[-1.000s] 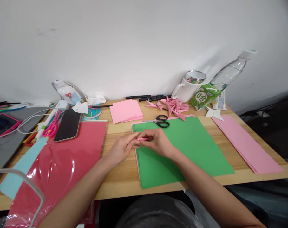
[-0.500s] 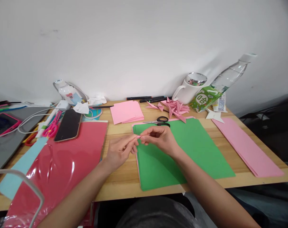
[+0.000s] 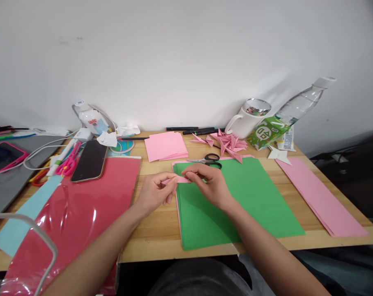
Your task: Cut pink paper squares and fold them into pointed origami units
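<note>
A small folded piece of pink paper (image 3: 183, 180) is held between my two hands over the left edge of the green paper (image 3: 236, 205). My left hand (image 3: 157, 189) pinches its left part between thumb and fingers. At its right end, the thumb and fingertips of my right hand (image 3: 209, 183) close on the paper. Most of the piece is covered by fingers. Just beyond my right hand lie black-handled scissors (image 3: 211, 160). Behind them sits a pile of folded pink paper pieces (image 3: 228, 144), and to the left a stack of pink squares (image 3: 166, 146).
A white mug (image 3: 248, 119), green carton (image 3: 265, 132) and tilted clear bottle (image 3: 303, 100) stand at the back right. Long pink sheets (image 3: 322, 197) lie right. On the left are a phone (image 3: 90, 161), red paper in plastic (image 3: 84, 213), pink scissors (image 3: 70, 160) and a white bottle (image 3: 92, 119).
My fingers have shifted on the folded pink paper, and more of it shows between my hands. The view has moved slightly.
</note>
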Motion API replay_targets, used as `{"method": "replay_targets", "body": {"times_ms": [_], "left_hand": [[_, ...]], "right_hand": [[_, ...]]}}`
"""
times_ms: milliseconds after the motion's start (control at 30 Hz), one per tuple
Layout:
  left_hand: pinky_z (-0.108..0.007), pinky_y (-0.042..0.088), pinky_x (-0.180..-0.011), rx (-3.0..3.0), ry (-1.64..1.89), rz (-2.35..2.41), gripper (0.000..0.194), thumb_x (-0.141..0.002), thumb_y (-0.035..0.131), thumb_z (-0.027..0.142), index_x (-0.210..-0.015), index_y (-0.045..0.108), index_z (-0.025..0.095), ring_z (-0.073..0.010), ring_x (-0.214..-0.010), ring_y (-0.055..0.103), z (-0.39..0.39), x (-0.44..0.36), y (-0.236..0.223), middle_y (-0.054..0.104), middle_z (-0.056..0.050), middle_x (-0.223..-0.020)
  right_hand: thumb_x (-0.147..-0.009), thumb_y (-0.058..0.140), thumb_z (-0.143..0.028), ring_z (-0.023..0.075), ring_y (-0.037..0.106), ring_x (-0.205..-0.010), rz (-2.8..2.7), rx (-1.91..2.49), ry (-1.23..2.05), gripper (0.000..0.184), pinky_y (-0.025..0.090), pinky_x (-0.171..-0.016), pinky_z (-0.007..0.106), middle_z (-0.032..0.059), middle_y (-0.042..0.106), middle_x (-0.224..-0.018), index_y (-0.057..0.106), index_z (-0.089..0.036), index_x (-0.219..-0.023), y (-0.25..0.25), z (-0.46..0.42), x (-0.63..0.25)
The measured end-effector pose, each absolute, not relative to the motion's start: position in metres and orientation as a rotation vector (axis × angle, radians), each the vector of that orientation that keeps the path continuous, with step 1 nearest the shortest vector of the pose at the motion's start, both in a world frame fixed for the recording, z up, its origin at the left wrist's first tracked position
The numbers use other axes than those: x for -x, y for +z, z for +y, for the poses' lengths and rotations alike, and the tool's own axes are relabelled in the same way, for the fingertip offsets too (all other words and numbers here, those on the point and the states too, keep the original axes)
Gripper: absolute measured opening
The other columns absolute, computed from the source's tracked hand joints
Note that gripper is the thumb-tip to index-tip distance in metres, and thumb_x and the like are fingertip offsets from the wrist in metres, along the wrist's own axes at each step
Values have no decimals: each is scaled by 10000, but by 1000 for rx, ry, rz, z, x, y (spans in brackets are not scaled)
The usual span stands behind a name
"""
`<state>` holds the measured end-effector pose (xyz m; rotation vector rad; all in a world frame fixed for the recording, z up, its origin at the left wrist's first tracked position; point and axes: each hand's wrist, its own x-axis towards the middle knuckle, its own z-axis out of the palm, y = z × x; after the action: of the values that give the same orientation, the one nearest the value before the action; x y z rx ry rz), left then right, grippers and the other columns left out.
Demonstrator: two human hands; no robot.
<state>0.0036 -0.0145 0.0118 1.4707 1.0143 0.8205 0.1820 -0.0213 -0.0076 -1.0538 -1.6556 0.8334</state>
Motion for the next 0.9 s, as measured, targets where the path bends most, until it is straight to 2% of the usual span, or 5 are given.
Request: {"method": "replay_targets", "body": {"times_ms": [133, 400, 533, 733, 900], "left_hand": [[-158, 289, -328, -1517, 753, 1012, 248, -810, 580, 374, -727, 631, 146, -45, -319, 386, -15, -4, 9, 453, 71, -417], [-172, 254, -372, -1653, 657, 1028, 256, -842, 510, 314, -661, 583, 148, -47, -354, 358, -13, -3, 1, 406, 76, -418], [-186, 259, -382, -1753, 622, 1020, 261, -849, 498, 302, -652, 584, 155, -57, -369, 353, -12, -1, -4, 405, 70, -431], [-171, 283, -386, -1780, 640, 999, 229, -853, 513, 318, -740, 625, 154, -59, -391, 380, -11, 0, -8, 445, 65, -456], [-162, 259, -374, -1755, 663, 1025, 222, -822, 534, 305, -697, 622, 145, -50, -378, 368, -11, -1, -4, 417, 71, -441]], "right_hand": [[-923, 504, -242, 167, 647, -793, -1898, 938, 563, 172, 510, -714, 297, 69, 699, -858, 666, -195, -890, -9, -24, -182], [-953, 437, -241, 173, 602, -728, -2180, 1014, 330, 227, 455, -631, 287, 104, 670, -830, 631, -169, -859, -14, -25, -185], [-922, 455, -208, 157, 557, -670, -2159, 1077, 470, 185, 413, -595, 273, 87, 645, -789, 597, -161, -812, -12, -25, -185], [-899, 471, -266, 105, 474, -563, -1833, 1211, 1081, 258, 364, -527, 226, -12, 562, -618, 560, -171, -676, -7, -23, -186], [-866, 528, -265, 122, 536, -644, -1770, 1141, 1110, 185, 407, -587, 238, 7, 631, -705, 614, -168, -733, -4, -24, -185]]}}
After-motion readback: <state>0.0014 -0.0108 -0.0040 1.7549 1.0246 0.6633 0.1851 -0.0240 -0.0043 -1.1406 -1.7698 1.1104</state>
